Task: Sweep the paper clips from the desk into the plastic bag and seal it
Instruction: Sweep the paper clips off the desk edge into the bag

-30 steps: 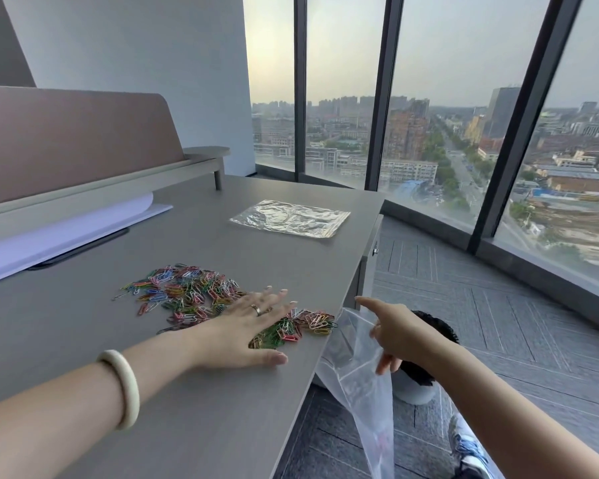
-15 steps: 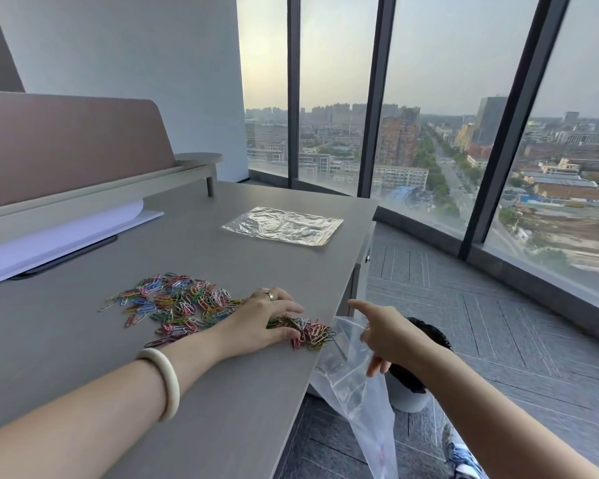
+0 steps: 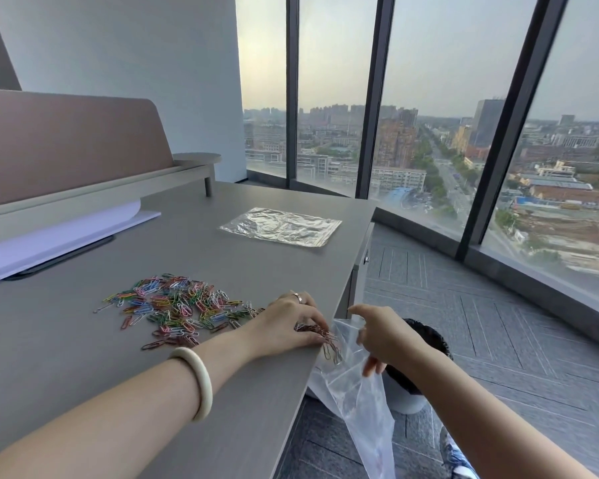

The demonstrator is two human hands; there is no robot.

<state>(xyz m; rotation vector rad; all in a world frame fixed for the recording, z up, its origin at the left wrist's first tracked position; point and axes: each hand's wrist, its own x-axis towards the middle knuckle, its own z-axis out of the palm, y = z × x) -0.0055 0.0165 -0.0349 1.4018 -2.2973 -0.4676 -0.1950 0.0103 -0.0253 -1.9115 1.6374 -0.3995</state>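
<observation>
Many coloured paper clips lie scattered on the grey desk. My left hand rests on the desk at its right edge, fingers curled against a small clump of clips that tips over the edge. My right hand holds a clear plastic bag with its mouth just below that edge, beside the clump. The bag hangs down toward the floor.
A second clear bag lies flat at the far right of the desk. White paper sits under a raised shelf on the left. A dark-topped white bin stands on the floor below the bag. Windows rise behind.
My left hand has slid right across the desk, pushing a clump of clips to the edge, where it now spills over. My right hand keeps the bag at the edge.
</observation>
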